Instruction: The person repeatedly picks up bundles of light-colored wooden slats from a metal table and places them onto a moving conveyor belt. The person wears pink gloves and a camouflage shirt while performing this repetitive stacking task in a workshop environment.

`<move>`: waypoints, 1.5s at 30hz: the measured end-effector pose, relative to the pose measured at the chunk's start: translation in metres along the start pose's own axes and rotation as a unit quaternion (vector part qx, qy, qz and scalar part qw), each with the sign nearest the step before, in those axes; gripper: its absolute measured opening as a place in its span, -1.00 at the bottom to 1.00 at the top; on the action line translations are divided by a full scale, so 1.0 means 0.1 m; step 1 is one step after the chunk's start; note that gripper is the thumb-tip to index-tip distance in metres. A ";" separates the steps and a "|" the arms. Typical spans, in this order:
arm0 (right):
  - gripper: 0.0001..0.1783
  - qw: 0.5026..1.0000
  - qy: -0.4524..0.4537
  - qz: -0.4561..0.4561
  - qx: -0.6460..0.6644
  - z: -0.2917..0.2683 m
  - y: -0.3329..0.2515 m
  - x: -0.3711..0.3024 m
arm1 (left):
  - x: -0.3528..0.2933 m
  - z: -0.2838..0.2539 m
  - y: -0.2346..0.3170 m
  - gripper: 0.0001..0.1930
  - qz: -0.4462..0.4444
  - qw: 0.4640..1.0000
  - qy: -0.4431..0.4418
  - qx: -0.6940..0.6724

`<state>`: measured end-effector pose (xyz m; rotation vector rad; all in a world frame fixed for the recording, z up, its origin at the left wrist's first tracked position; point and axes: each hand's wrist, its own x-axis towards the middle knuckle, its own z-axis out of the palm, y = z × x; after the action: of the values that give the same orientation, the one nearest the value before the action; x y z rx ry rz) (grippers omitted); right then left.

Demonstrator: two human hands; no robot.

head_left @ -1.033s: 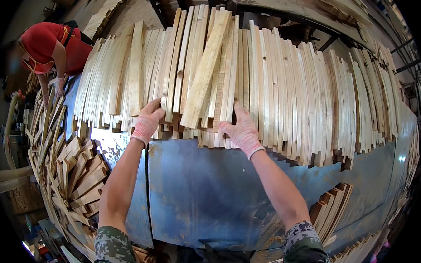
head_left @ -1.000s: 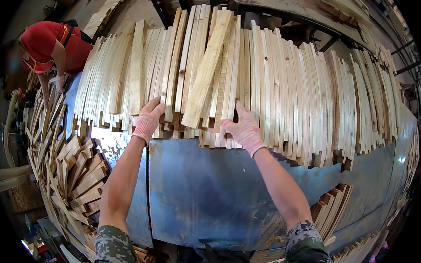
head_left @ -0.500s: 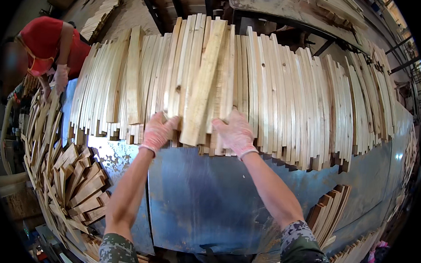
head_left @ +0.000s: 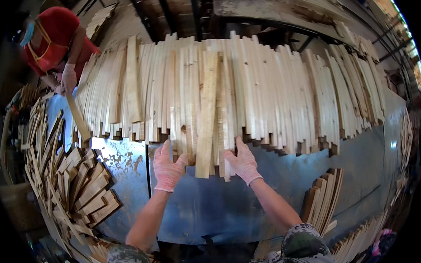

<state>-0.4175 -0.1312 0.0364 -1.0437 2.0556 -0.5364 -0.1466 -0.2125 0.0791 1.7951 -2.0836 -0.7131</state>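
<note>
A wide row of pale wooden strips [head_left: 279,97] lies side by side across a blue metal table [head_left: 196,211]. In its middle, a bunch of strips juts toward me, with a yellowish wooden strip [head_left: 206,117] lying on top. My left hand [head_left: 169,170], in a pink-and-white glove, is at the bunch's left near end, fingers stretched and thumb apart. At the right near end is my right hand [head_left: 243,162], gloved alike, its thumb by the strips and fingers extended. Whether either palm presses on the wood is hard to tell.
Loose wooden pieces [head_left: 90,192] are heaped at the left. A small stack of strips [head_left: 323,199] stands at the right. At the far left a co-worker in red [head_left: 58,33] holds a wooden strip [head_left: 78,117]. Behind the row is another table [head_left: 259,10].
The middle bunch has slid toward me, and both hands have come nearer with it. The co-worker's strip now reaches over the table's left part. The view has shifted slightly.
</note>
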 end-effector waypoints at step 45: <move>-0.08 0.569 0.597 0.522 0.219 -0.06 4.07 -5.69 | -3.26 0.88 0.21 -0.28 0.004 0.765 -0.644 0.023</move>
<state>-0.4074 0.5686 0.0254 1.2967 2.7898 -1.1224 -0.1532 0.1240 0.0479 1.3314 -2.7561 -2.4033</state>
